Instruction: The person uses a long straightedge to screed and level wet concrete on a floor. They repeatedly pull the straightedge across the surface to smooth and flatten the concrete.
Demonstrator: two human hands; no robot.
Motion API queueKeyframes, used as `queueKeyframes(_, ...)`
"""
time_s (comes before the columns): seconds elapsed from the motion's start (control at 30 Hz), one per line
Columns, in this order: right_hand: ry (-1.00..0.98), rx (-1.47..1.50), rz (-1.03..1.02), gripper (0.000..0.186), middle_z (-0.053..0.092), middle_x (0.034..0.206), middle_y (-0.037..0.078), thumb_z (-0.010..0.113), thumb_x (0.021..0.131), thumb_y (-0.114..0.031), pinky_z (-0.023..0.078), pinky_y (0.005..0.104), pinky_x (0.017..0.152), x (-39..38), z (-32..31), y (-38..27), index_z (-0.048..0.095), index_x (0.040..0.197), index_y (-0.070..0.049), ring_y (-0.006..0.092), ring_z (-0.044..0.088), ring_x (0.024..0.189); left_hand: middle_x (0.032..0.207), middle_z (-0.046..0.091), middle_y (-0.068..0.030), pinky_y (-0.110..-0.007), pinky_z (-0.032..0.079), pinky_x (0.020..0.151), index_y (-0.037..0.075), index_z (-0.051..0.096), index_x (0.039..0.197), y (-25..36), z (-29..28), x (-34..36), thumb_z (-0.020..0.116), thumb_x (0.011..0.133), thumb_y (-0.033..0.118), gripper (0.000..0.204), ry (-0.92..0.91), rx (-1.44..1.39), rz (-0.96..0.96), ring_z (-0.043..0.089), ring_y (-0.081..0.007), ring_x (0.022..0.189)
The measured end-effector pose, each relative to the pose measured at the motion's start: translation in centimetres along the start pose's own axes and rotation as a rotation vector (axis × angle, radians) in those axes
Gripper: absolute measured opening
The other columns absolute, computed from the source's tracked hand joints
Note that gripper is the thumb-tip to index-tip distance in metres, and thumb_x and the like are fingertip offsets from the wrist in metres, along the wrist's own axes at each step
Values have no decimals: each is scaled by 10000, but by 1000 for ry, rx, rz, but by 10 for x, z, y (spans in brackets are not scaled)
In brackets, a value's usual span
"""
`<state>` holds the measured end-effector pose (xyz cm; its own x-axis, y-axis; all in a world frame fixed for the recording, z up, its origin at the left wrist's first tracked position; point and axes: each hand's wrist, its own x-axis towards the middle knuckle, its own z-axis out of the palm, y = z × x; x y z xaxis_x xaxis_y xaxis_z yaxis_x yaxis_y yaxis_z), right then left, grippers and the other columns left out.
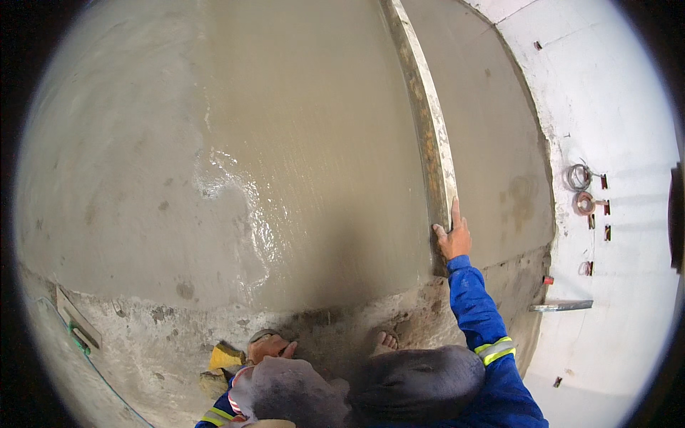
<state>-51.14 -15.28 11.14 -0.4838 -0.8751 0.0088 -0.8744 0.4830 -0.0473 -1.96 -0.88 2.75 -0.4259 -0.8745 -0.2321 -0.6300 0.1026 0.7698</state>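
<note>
A long metal straightedge (437, 135) lies on the smooth wet grey screed (307, 128), running from near my feet to the far edge. My right hand (454, 239) grips its near end, index finger stretched along the top and thumb on the left side. My left hand (270, 347) is low in front of my left knee, partly hidden by it. Its fingers look curled round something grey that I cannot make out. Beside it on the left lies a crumpled yellow thing (225, 357), perhaps a sponge or cloth.
A flat trowel (77, 317) rests on rough concrete at the lower left, near a blue-green cord (107, 381). Along the right stands a white wall (614, 93) with coiled wires (579, 177) and small boxes. A metal channel piece (561, 305) is by the wall. My bare right foot (387, 340) is at the screed's edge.
</note>
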Motion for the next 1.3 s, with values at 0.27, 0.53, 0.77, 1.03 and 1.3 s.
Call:
queueKeyframes(0.27, -10, 58, 16, 934, 586, 1019, 243, 732, 758, -209, 485, 475, 805, -35, -6, 8, 201, 1524, -273, 439, 594, 928, 623, 617, -90, -377, 483, 554, 93, 685, 670, -1, 1, -1, 723, 792, 329, 268, 14, 5, 6, 634, -261, 620)
queueKeyframes(0.53, 38, 52, -75, 946, 570, 1036, 267, 741, 756, -260, 498, 506, 805, -42, 3, 25, 185, 1521, -297, 470, 591, 927, 636, 626, -83, -379, 489, 563, 99, 691, 676, -3, 0, 2, 720, 794, 338, 268, 31, 35, 8, 639, -257, 636)
queueKeyframes(0.77, 3, 39, -35, 918, 563, 1036, 248, 717, 777, -281, 489, 516, 781, -22, 2, 13, 182, 1523, -290, 460, 590, 908, 653, 636, -78, -388, 495, 574, 102, 695, 682, 0, 8, 0, 716, 796, 343, 267, 22, 40, 6, 642, -256, 646)
queueKeyframes(1.03, 0, 33, -13, 940, 583, 1011, 241, 746, 747, -250, 487, 485, 796, -40, 5, 14, 210, 1519, -271, 432, 593, 917, 651, 633, -76, -401, 486, 558, 91, 684, 663, 3, 2, 0, 715, 797, 316, 264, 48, 13, 10, 624, -273, 600)
queueKeyframes(1.3, -18, 8, -42, 953, 580, 1037, 247, 733, 764, -275, 507, 519, 758, -38, 1, 6, 155, 1521, -322, 464, 606, 906, 626, 605, -87, -405, 453, 528, 79, 661, 657, 1, 5, 2, 710, 802, 302, 270, 63, 23, 67, 593, -284, 562)
